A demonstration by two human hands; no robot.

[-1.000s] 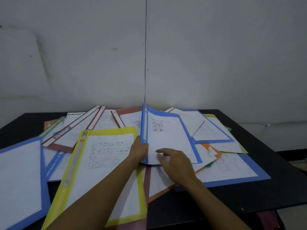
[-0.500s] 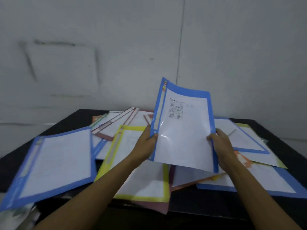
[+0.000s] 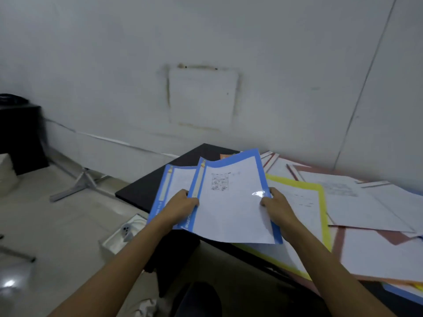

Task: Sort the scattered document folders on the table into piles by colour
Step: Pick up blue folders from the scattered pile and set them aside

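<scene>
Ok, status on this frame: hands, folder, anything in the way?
Left hand and right hand both grip the held blue folder. It hovers over another blue folder at the table corner. Nothing blocking; yellow folder lies beside.

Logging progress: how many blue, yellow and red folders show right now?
Blue: 3, held blue, blue beneath, blue at right edge
Yellow: 1, the yellow
Red: at least 2, near red, far red; overlap may hide more
Total: at least 6

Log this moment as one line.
left hand: grips held blue folder | right hand: grips same | below: second blue folder on table
</scene>
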